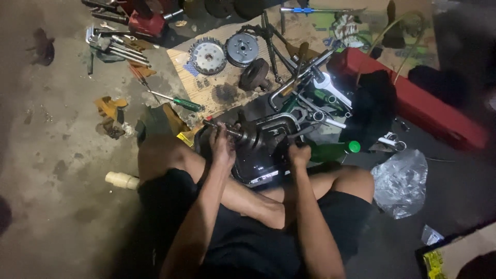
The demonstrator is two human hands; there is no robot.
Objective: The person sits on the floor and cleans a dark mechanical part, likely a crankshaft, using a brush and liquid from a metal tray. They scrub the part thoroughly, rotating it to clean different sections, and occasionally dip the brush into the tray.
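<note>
I sit cross-legged on the floor with a dark engine casing (pixel 261 147) between my knees. My left hand (pixel 222 146) grips a metal shaft (pixel 223 127) that sticks out of the casing's left side. My right hand (pixel 298 153) is closed on the casing's right edge, fingers curled over the dark metal; whether it also holds a small tool is hidden. Both hands are smeared with grease.
A cardboard sheet (pixel 227 88) ahead carries two clutch discs (pixel 207 56) and a dark round part (pixel 254 75). A green-handled screwdriver (pixel 178 102), wrenches (pixel 111 44), a green bottle (pixel 333 151), a red tool case (pixel 418 101) and a crumpled plastic bag (pixel 400 181) lie around.
</note>
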